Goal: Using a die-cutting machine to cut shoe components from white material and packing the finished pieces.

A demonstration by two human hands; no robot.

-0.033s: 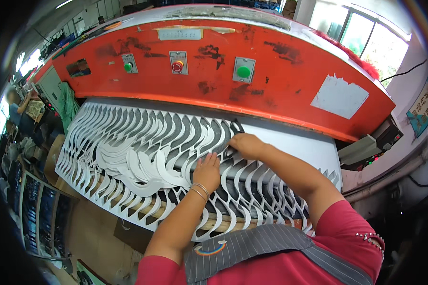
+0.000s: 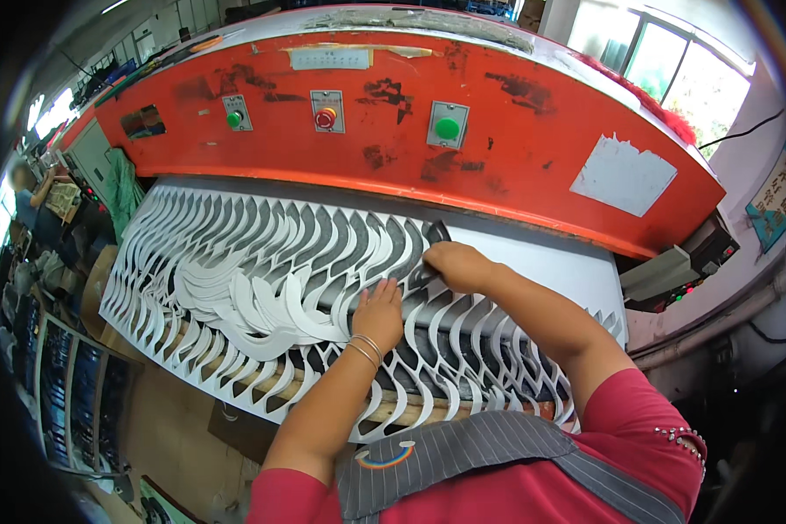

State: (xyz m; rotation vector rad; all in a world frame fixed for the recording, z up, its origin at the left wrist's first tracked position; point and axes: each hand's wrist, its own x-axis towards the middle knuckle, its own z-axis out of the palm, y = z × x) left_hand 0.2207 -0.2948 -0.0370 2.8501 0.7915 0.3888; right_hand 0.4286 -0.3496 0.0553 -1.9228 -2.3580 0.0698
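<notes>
A wide white sheet point(image 2: 546, 257) lies before me, cut through with rows of curved crescent openings. My right hand point(image 2: 459, 265) is closed on a dark, curved cutting die point(image 2: 437, 232), which stands on the sheet by the last cut-outs, beside the uncut stretch. My fingers hide much of the die. My left hand point(image 2: 378, 314) rests flat on the cut part of the sheet, fingers stretched out, with nothing in it. Left of that hand, loose white crescent pieces point(image 2: 266, 306) lie heaped on the sheet.
A red press beam point(image 2: 515, 179) spans the far side, with a green button point(image 2: 446, 129) and a red knob point(image 2: 326, 120) on its front. A control box point(image 2: 686, 266) sits at the right end. Farther left, another person point(image 2: 31, 199) stands near a shelf rack point(image 2: 65, 384).
My right hand has shifted slightly to the right with the cutting die, whose opening no longer shows. The left hand stays nearly where it was.
</notes>
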